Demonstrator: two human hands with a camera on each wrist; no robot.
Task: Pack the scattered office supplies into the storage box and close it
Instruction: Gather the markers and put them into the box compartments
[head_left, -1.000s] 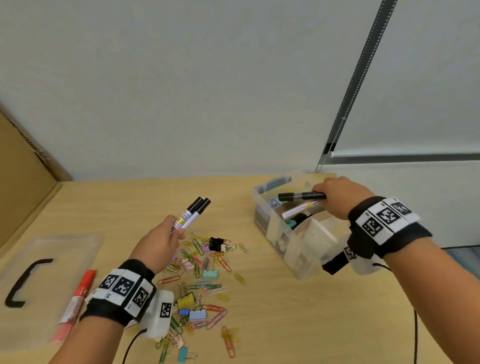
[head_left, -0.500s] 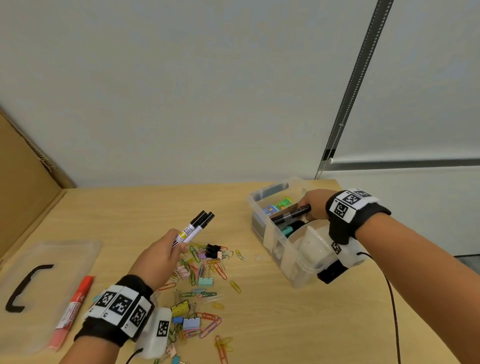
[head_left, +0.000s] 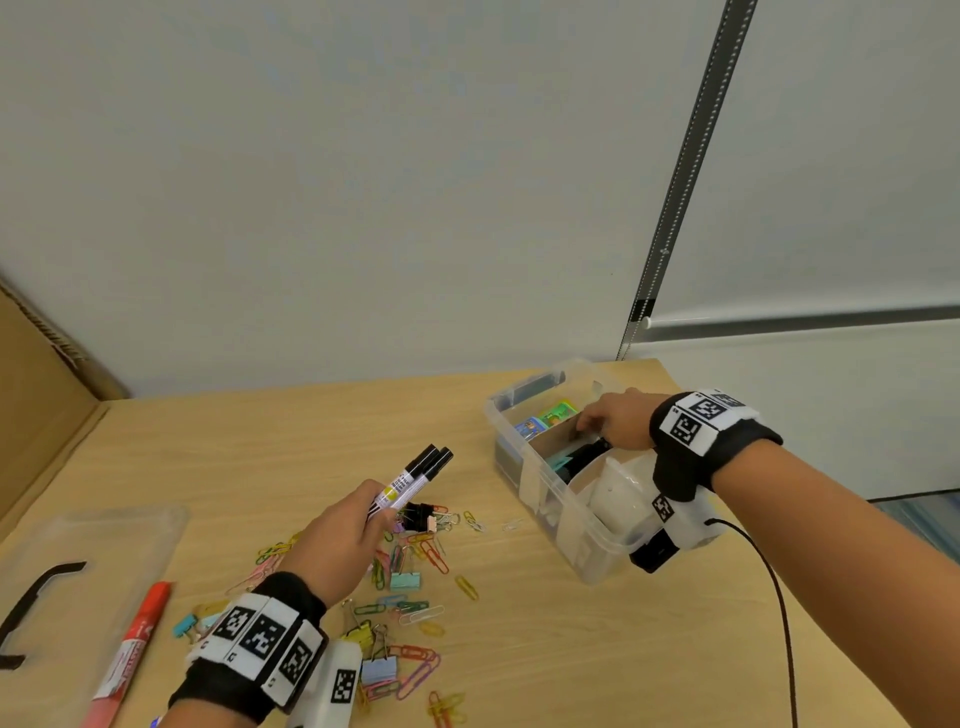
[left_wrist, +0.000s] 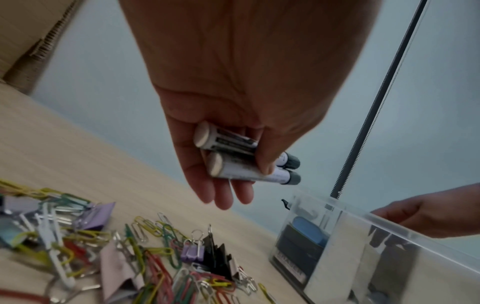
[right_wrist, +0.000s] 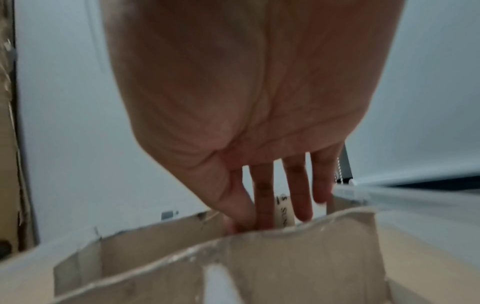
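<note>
From the head view, the left hand (head_left: 343, 540) holds two black-capped markers (head_left: 415, 480) up above the paper-clip pile (head_left: 400, 587), grip curled round the barrels, likely waiting its turn at the storage box (head_left: 550, 488). The right hand (head_left: 618, 421) reaches down into the box's middle section, where the markers go. The lid (head_left: 88, 582) and a red marker (head_left: 132, 649) lie far left on the table (head_left: 519, 649).

Left wrist: thumb and fingers (left_wrist: 226, 193) clamp both markers (left_wrist: 249, 162) side by side, box wall (left_wrist: 389, 232) just beyond.

Right wrist: fingers (right_wrist: 298, 191) spread downward behind a cardboard divider (right_wrist: 259, 257), a white labelled barrel (right_wrist: 284, 211) between them; whether they still pinch it, one cannot tell.

Against a second ago, the right hand's marker has gone from above the rim down inside; the left has barely shifted.
</note>
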